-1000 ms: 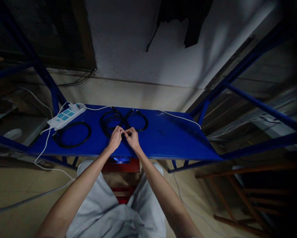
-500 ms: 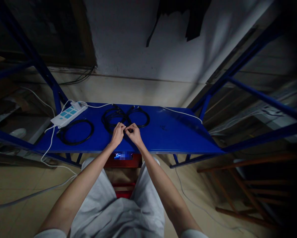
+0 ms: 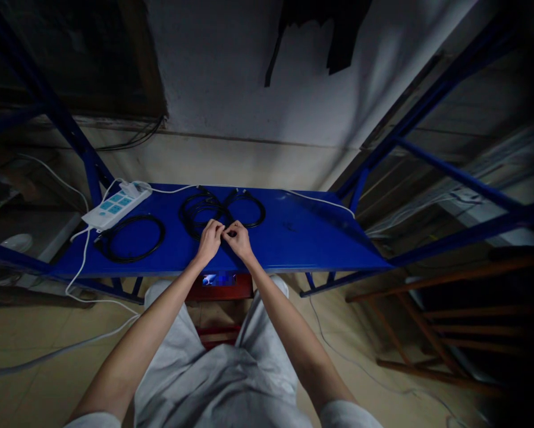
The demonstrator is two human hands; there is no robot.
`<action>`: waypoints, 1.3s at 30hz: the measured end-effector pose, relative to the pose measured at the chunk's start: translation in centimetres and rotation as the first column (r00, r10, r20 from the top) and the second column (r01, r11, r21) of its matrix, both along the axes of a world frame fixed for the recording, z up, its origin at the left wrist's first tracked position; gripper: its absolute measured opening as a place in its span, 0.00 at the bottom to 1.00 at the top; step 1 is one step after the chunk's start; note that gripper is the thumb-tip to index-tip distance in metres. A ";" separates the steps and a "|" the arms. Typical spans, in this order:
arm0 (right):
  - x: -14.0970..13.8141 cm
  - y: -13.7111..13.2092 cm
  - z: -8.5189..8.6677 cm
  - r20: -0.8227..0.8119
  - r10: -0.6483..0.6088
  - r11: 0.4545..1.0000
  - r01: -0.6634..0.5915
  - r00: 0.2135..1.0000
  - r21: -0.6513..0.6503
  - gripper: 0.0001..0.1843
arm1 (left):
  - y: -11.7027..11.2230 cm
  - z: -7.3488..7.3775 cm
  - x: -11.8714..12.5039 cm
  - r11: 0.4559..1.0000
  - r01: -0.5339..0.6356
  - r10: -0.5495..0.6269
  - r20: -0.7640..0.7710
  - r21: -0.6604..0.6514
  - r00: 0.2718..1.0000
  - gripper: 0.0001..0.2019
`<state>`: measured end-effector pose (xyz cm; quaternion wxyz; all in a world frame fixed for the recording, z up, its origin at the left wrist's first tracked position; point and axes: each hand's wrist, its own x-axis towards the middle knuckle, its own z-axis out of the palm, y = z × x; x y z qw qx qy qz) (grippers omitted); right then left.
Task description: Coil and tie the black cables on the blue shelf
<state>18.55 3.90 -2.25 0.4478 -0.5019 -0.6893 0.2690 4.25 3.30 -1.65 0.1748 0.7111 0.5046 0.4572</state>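
Black cables (image 3: 225,210) lie coiled beyond our left hand (image 3: 210,240) and right hand (image 3: 239,240), near the bench's (image 3: 302,238) front edge; each grip narrow, contents unclear.

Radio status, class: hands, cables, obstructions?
Left hand, right hand close together, grip unclear. Black cables coiled on blue table. Power strip left, clear of hands.

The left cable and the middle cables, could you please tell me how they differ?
The left cable forms one separate coil; the middle cables form overlapping coils. The left cable lies beside the power strip; the middle cables lie by the hands. All are black.
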 end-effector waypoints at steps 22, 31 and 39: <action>0.3 -0.1 0.0 -0.057 0.036 0.998 -0.033 0.998 0.062 0.14 | 0.3 -0.3 -0.3 0.999 -0.005 0.009 0.105 -0.042 0.994 0.06; 0.3 -0.2 0.1 -0.066 0.019 0.998 -0.015 0.998 0.063 0.14 | 0.2 -0.2 -0.2 0.999 -0.037 0.038 0.061 -0.024 0.997 0.07; 0.2 0.0 0.1 -0.051 0.012 0.999 -0.009 0.999 0.054 0.14 | 0.0 0.2 -0.1 0.997 -0.045 0.046 0.021 -0.057 0.999 0.07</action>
